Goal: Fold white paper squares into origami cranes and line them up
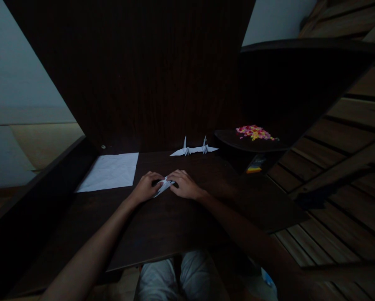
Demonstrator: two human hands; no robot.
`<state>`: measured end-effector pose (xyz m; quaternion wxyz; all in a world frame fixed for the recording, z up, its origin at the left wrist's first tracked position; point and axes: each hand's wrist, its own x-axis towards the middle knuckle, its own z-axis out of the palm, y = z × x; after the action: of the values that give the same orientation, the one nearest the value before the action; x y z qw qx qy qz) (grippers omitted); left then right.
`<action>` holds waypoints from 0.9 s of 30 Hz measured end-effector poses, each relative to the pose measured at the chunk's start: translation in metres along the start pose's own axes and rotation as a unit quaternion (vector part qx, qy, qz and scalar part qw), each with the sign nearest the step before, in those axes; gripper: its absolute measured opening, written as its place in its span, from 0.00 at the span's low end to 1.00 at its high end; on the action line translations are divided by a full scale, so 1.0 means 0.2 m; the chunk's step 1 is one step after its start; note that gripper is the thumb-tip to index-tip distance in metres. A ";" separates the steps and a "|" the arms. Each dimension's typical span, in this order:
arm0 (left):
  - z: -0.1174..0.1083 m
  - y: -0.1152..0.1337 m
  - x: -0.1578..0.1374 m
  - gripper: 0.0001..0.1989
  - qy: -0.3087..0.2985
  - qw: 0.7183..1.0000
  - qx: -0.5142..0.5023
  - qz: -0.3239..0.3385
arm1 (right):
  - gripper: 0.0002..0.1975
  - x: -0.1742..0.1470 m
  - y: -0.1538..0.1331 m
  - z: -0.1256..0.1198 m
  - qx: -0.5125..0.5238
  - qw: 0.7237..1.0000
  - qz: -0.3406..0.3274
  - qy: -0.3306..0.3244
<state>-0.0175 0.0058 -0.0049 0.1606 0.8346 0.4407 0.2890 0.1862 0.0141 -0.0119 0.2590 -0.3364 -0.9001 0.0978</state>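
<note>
A small folded white paper lies on the dark desk between my hands. My left hand grips its left side, thumb and fingers closed on the edge. On the other side, my right hand has its fingers curled over the upper right part of the paper. Parts of the folds are hidden beneath my fingers. Beyond my hands, two white origami cranes stand side by side near the back panel. To the left rests a creased white sheet, flat on the desk.
A curved dark shelf at right bears a pile of small pink, red and yellow pieces. Under it sits a yellow-orange object. A raised side panel bounds the desk at left, and wooden slats stand at right.
</note>
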 end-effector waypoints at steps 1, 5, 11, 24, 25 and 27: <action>0.00 0.00 0.00 0.11 0.000 1.000 0.002 -0.002 | 0.11 0.00 0.00 0.00 0.000 1.000 0.002 -0.001; 0.01 0.00 0.00 0.11 0.007 1.000 0.013 -0.004 | 0.12 0.00 -0.01 0.00 -0.004 1.000 0.004 -0.003; 0.00 0.00 0.00 0.13 -0.015 1.000 -0.011 0.020 | 0.13 -0.01 0.00 0.00 -0.011 1.000 -0.008 -0.002; -0.04 0.06 -0.02 0.16 -0.044 0.999 0.002 0.013 | 0.12 -0.01 0.00 0.01 -0.017 1.000 0.009 0.010; -0.03 0.06 -0.02 0.16 -0.043 0.999 -0.001 0.010 | 0.12 0.00 0.00 0.01 -0.018 1.000 0.010 0.011; -0.03 0.05 -0.02 0.16 -0.040 0.999 -0.006 0.007 | 0.12 0.00 0.01 0.02 -0.017 1.000 0.011 0.014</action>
<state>-0.0160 -0.0028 0.0038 0.1812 0.8475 0.4261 0.2595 0.1856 0.0146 -0.0156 0.2646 -0.3517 -0.8943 0.0806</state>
